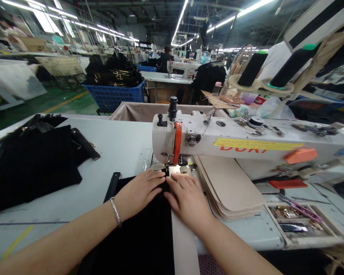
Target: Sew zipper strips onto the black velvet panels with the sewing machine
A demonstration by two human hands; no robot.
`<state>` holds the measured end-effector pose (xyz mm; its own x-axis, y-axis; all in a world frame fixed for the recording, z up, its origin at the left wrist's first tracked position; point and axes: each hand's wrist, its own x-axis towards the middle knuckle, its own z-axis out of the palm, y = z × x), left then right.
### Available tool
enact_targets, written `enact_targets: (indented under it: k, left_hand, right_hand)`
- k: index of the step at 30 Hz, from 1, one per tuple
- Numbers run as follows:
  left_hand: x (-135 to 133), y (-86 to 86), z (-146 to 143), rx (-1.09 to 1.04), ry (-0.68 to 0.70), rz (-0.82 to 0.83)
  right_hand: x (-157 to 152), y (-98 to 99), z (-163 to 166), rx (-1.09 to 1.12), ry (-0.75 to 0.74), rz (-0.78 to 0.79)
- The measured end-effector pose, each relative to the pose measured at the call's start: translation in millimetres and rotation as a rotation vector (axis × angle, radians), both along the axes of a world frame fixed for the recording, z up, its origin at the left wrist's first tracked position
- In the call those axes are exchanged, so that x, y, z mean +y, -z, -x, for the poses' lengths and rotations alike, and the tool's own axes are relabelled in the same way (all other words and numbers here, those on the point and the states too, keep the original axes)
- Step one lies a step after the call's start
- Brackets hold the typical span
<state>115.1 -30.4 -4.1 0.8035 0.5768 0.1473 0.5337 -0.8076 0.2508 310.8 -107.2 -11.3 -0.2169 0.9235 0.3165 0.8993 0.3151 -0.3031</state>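
A black fabric panel (143, 240) lies under the head of a white sewing machine (240, 133), its top edge close to the presser foot. A pale beige strip (185, 240) runs along the panel's right side. My left hand (141, 191) rests on the black fabric with its fingers stretched towards the needle area, a silver bangle on the wrist. Beside it, my right hand (189, 196) lies with fingers extended over the seam between black and beige, just in front of the foot. The needle tip itself is too small to make out.
Black fabric pieces (43, 164) lie at the left of the table. Right of the needle is a stack of beige panels (232, 187). A parts tray (306, 238) with purple-handled snips (304, 210) sits at the right. Behind stands a blue crate (111, 97) of black pieces.
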Motion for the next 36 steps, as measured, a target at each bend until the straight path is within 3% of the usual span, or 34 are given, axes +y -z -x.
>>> enact_targets:
  k: [14,18,22,25,30,36]
  left_hand:
    - [11.4,6.0,-0.2,-0.045,0.001,-0.006]
    - [-29.9,-9.7,18.1,0.026,0.157,-0.011]
    - [-95.0,-14.3,42.3,-0.012,0.427,-0.099]
    - [-124.0,-4.2,50.5,-0.051,0.400,-0.170]
    - [-134.2,5.1,52.8,0.003,0.335,-0.147]
    - [-126.1,-9.6,53.1,0.036,0.335,-0.097]
  right_hand:
    - [-4.4,-3.8,-0.6,-0.008,0.025,-0.006]
    - [-50.4,-2.1,3.7,0.043,-0.058,-0.012]
    - [-108.1,13.1,9.3,0.127,-0.135,-0.281]
    - [-133.4,21.5,10.2,0.115,-0.115,-0.404]
    - [-145.8,25.0,9.7,0.041,-0.136,-0.366]
    - [-143.7,29.2,17.3,-0.004,-0.111,-0.460]
